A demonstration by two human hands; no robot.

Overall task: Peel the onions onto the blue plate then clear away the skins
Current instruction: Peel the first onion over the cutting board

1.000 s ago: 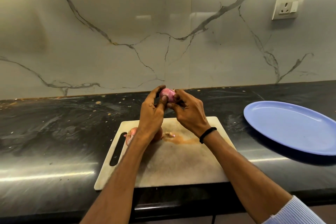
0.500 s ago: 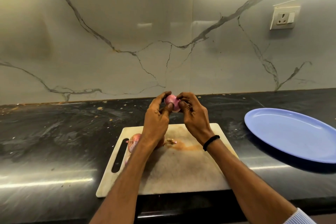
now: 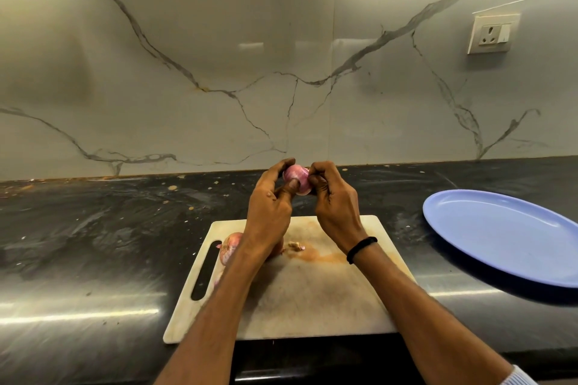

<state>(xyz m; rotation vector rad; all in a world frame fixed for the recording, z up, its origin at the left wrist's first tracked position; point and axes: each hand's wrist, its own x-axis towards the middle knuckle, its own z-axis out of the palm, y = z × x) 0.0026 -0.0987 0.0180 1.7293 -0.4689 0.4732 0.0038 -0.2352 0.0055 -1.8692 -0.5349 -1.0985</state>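
Little has shifted since a second ago: both hands still hold the pink onion (image 3: 297, 178) up over the chopping board's (image 3: 312, 297) 12 o'clock edge. The left hand (image 3: 269, 206) grips it, thumb across its front, while the right hand (image 3: 334, 203) pinches at its right end. At 3 o'clock, well apart, the blue plate (image 3: 500, 237) lies nearer the right hand.
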